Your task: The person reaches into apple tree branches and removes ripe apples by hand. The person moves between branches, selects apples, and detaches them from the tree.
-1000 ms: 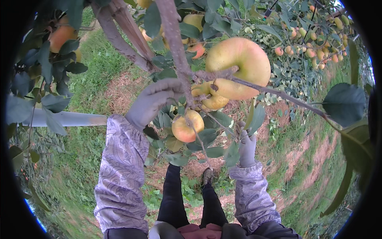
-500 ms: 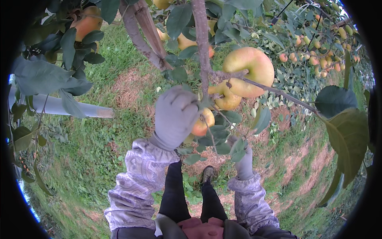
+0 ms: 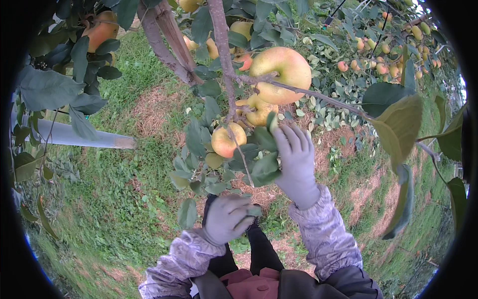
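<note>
My left hand (image 3: 228,219), in a grey glove, is closed below the branch, and a small green leaf (image 3: 254,211) pokes out by its fingertips. My gloved right hand (image 3: 298,162) reaches up beside the leaves (image 3: 265,167) right of the hanging twig. Its fingers are stretched out and touch the foliage; the thumb is hidden. Left of that hand hangs a small yellow-red apple (image 3: 228,140). Above are a yellow apple (image 3: 261,110) and a large yellow-pink apple (image 3: 281,74), both close to the branch.
A thin upright branch (image 3: 222,50) and a thicker forked limb (image 3: 169,50) come down from above. To the left lies a pale pole (image 3: 99,138). Large leaves (image 3: 396,129) hang at the right. More apples (image 3: 393,70) show at the far right, over grassy ground.
My left hand has left the branch and come down toward me, with a leaf at its fingers. My right hand has risen to the leaves. Apples and branch have shifted left in view.
</note>
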A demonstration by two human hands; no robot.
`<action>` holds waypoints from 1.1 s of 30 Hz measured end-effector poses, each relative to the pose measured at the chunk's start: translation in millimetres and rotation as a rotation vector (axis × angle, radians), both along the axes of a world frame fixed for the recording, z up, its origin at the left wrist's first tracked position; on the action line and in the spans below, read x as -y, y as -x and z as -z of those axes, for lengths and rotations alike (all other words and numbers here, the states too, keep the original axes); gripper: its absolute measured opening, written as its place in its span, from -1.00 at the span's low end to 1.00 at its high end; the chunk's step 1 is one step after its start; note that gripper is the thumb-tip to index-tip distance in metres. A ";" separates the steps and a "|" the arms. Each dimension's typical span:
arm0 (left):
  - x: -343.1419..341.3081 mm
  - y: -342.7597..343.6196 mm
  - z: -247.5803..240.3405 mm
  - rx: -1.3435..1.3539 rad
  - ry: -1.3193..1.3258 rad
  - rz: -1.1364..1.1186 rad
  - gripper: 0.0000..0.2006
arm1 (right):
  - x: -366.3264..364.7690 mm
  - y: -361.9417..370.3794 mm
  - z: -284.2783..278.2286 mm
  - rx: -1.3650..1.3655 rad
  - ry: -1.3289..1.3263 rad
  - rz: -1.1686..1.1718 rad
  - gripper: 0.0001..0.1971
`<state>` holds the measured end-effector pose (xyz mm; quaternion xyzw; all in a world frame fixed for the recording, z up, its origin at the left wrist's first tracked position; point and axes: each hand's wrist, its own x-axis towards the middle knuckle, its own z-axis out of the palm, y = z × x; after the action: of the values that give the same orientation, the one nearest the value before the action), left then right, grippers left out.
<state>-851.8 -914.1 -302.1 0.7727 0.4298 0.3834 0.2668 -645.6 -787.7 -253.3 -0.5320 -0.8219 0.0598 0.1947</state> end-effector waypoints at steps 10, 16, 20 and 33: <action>-63.4 -119.1 69.3 1.659 0.932 -0.199 -0.62 | -3.9 -4.0 78.4 -0.457 -0.142 -0.100 -0.63; -98.8 -125.1 68.6 1.667 0.761 -0.104 -0.60 | 10.1 -4.8 91.7 -0.607 -0.124 0.017 -0.72; -105.7 -120.9 47.3 1.759 0.810 -0.187 -0.56 | 24.4 -7.0 98.7 -0.709 -0.059 0.046 -0.74; -120.5 -107.2 79.1 1.576 0.701 -0.338 -0.71 | 170.2 -142.5 226.4 -0.232 0.620 0.342 -0.63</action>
<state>-744.5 -793.6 -381.2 0.0828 0.3223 0.6855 0.6476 -503.1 -957.9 -479.8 -0.6851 -0.6364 0.3324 0.1232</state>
